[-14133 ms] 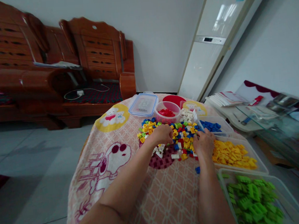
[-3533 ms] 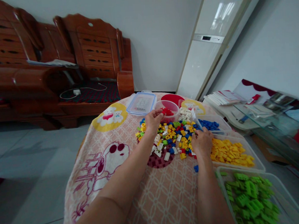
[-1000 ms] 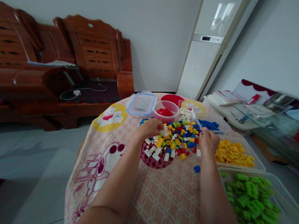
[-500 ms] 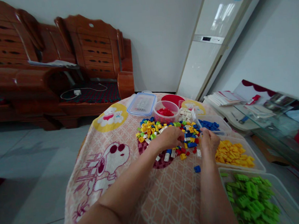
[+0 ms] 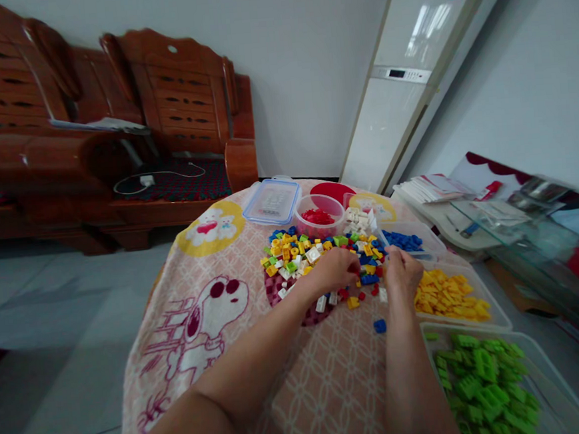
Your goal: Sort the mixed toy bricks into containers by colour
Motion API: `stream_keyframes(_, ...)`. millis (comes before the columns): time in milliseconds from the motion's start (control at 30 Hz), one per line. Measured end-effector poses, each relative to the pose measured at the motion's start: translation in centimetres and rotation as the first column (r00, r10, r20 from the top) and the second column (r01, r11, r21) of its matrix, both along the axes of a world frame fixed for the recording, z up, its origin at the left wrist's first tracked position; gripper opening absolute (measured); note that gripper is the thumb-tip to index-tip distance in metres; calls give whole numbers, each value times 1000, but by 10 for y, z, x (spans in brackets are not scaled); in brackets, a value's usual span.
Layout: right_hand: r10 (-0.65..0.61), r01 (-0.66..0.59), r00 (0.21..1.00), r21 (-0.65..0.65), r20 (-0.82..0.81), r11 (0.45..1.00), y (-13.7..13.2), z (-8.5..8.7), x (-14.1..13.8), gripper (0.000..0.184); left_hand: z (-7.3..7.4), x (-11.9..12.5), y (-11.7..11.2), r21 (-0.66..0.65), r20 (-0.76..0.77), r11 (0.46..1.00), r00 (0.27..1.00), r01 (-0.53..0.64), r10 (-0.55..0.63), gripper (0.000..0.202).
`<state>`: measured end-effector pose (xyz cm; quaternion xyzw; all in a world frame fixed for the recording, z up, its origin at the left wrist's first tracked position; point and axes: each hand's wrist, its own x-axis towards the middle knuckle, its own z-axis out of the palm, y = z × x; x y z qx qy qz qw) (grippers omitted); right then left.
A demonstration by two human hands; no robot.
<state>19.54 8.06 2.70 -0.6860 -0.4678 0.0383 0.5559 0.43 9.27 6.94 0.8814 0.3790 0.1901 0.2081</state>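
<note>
My left hand (image 5: 340,268) is over the right part of a pile of mixed toy building bricks (image 5: 292,251), its fingers curled down among them. The fingertips are largely hidden, so what they pinch cannot be made out. My right hand (image 5: 404,269) is closed at the pile's right edge, beside the container of blue bricks (image 5: 402,241) and the container of yellow bricks (image 5: 449,295). Whatever is in its fingers is too small or hidden. A loose blue brick (image 5: 379,326) lies on the tablecloth left of my right forearm.
Red bricks (image 5: 318,217) fill part of a round tub behind the pile, with white bricks (image 5: 360,220) beside it. A blue-rimmed lid (image 5: 272,201) lies at the back left. Green bricks (image 5: 485,382) sit in a large container at front right. A glass-topped stand (image 5: 512,239) is farther right.
My left hand has shifted slightly right and nearer over the pile, uncovering a white brick behind it. My right hand stays closed in nearly the same place. The view has turned slightly.
</note>
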Motion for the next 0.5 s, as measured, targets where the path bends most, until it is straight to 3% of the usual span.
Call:
stream_keyframes(67, -2, 2, 1000, 1, 1, 1000, 0, 0, 0, 44, 0, -9, 10, -94, 209, 993, 973, -77, 95, 16)
stream_keyframes(133, -2, 2, 1000, -2, 2, 1000, 0, 1, -1, 44, -2, -18, 19, -250, 407, 962, 890, -107, 205, 16)
stream_keyframes(267, -19, 19, 1000, -8, 11, 1000, 0, 1, -1, 44, -7, -36, 34, -541, 686, 841, 574, -7, 446, 19)
stream_keyframes(400, -20, 20, 1000, 8, 21, 1000, 1, -1, -1, 43, -10, -50, 44, -599, 779, 800, 248, 22, 576, 29)
stream_keyframes(500, -16, 15, 1000, 14, 26, 1000, 1, -1, -1, 42, -11, -56, 49, -575, 805, 818, 165, -18, 570, 37)
